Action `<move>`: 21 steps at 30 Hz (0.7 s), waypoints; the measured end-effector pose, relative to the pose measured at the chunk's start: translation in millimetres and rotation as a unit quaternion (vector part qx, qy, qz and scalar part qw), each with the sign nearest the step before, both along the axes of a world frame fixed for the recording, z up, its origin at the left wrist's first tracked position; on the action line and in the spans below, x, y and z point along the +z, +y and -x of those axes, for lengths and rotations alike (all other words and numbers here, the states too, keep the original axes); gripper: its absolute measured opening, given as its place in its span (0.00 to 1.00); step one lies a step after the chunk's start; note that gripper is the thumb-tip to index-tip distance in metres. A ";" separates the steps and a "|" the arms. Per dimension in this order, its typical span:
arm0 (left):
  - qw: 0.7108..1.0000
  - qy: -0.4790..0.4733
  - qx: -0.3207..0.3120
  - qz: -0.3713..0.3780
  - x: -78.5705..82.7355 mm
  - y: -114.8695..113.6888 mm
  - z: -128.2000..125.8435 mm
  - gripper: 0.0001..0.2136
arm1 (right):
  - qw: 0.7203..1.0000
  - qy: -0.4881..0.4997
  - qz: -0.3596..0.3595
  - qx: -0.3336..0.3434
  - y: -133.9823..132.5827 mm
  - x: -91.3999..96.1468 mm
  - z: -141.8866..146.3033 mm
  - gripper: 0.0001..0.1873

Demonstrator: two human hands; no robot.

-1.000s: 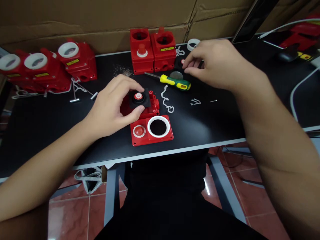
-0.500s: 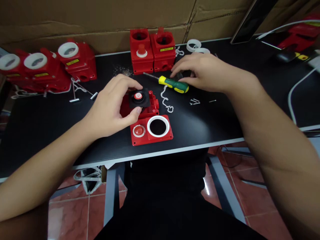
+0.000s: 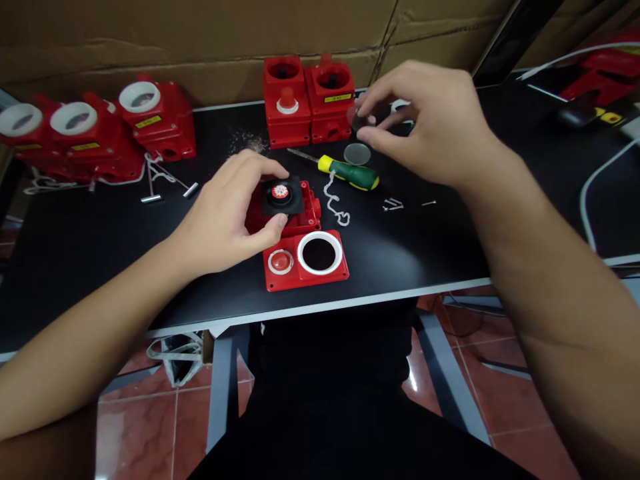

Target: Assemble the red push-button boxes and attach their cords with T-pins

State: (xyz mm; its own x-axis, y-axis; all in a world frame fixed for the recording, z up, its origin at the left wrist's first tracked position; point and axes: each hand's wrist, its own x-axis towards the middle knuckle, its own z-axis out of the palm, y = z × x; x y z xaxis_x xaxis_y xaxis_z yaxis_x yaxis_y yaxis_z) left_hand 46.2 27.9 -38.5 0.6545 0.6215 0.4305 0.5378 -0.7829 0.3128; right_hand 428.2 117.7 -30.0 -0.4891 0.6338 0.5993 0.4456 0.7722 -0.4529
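My left hand (image 3: 227,207) grips a square black plate (image 3: 295,197) between thumb and fingers; a round knob with a red and white top sits on the plate. Beneath it lies an open red housing (image 3: 311,212). Just in front is a red cover (image 3: 306,280) with a white ring and a small red lens. My right hand (image 3: 425,117) is raised over the table, pinching a clear round disc (image 3: 356,119). A second clear disc (image 3: 357,154) lies below that hand, behind the green and yellow screwdriver (image 3: 355,175).
Red boxes (image 3: 287,127) stand at the back, with more boxes (image 3: 157,123) at the left. Small screws (image 3: 393,204) lie to the right of a white cord (image 3: 333,200). Two metal T-shaped pieces (image 3: 151,198) rest at the left. Cardboard (image 3: 215,47) forms the back wall.
My right hand has lifted off the table with a clear disc in its fingers, uncovering another disc on the table. My left hand stays on the black plate.
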 end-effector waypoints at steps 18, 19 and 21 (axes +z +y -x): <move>0.999 0.017 0.047 0.019 -3.5 -0.4 -5.4 0.16 | 0.986 -0.030 -0.076 0.144 -61.0 -18.0 77.2 0.15; 0.998 0.018 0.049 0.023 -2.6 -1.1 -6.0 0.16 | 0.987 -0.039 -0.068 0.138 -61.9 -16.6 77.9 0.16; 0.998 0.017 0.056 0.031 -0.7 -2.9 -7.1 0.15 | 0.990 -0.064 -0.040 0.123 -63.1 -14.3 79.3 0.18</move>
